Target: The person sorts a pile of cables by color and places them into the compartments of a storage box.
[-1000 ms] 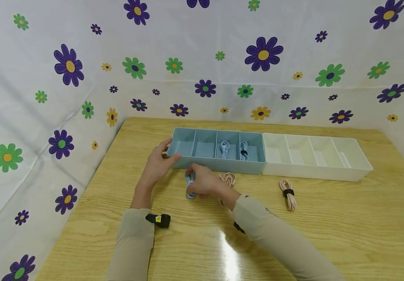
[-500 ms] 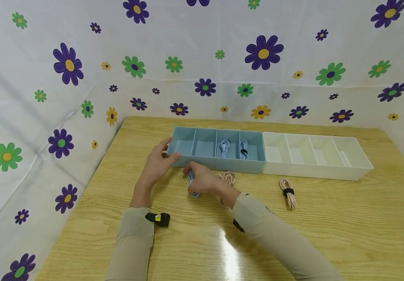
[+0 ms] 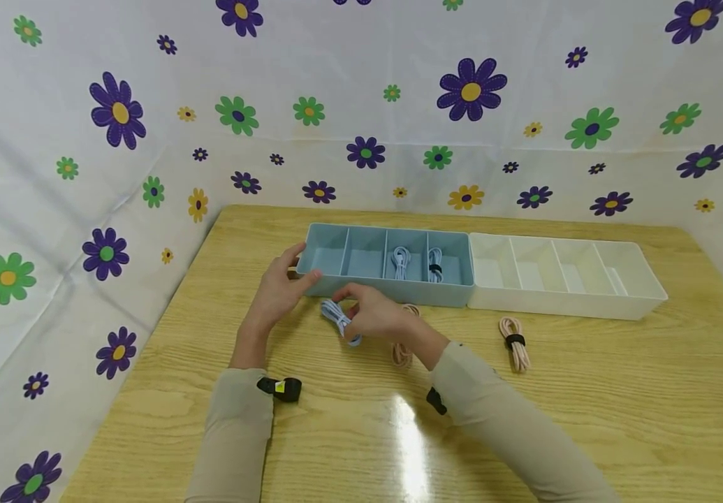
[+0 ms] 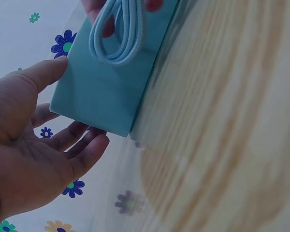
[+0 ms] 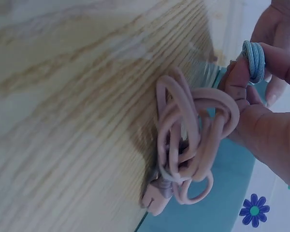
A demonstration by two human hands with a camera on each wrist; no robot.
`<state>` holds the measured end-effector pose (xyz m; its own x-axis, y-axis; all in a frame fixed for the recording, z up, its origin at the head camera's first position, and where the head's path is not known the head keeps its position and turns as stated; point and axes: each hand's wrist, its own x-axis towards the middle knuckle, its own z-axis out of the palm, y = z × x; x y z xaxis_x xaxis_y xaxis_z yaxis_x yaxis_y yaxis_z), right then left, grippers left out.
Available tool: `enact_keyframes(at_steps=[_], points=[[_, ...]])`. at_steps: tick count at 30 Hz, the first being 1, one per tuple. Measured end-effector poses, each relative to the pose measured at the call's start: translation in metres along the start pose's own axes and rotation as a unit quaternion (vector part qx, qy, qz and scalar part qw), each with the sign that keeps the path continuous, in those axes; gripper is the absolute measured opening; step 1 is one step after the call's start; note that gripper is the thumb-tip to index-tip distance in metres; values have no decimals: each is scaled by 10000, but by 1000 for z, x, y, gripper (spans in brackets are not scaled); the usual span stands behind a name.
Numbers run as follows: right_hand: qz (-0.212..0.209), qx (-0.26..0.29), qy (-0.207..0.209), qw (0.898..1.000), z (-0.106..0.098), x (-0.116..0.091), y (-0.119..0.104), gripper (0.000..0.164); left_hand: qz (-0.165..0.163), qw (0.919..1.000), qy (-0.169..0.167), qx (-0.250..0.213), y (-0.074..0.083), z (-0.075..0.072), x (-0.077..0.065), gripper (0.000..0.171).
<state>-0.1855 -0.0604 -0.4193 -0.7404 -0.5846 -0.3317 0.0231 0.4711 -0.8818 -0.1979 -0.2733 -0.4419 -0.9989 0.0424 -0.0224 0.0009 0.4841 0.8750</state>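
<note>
My right hand pinches a coiled light-blue cable just in front of the blue divided box. Loops of this cable hang before the box's wall in the left wrist view. At the box's left end is my left hand, its thumb and relaxed fingers touching the end corners. Beneath my right wrist lies a coiled pink cable, partly hidden in the head view; its loops and plug show in the right wrist view.
Two blue cables, one loose-coiled and one black-strapped, occupy the box's two right compartments. A white divided box adjoins it on the right. A pink cable with a black strap lies on the wooden table.
My right hand has shifted slightly right and lifted the blue cable, which now slants with its far loops turned left. The left hand keeps its place at the box.
</note>
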Motion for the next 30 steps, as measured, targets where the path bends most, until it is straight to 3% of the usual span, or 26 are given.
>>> enact_keyframes(at_steps=[5,10,19,30], points=[[122,330,-36,9994,-4,-3,3,70,-2,10000,2,-19,0,0,2,69],[-83,781,-133,9968,-12,-8,8,77,81,10000,-21,-16,-1,0,4,68],[-366,1700,-41,9848,-31,-20,18,70,68,9999,-71,-66,1,1,4,68],[-968,1750,-209,9796,-36,-24,26,46,65,9999,-51,100,-1,1,2,68]])
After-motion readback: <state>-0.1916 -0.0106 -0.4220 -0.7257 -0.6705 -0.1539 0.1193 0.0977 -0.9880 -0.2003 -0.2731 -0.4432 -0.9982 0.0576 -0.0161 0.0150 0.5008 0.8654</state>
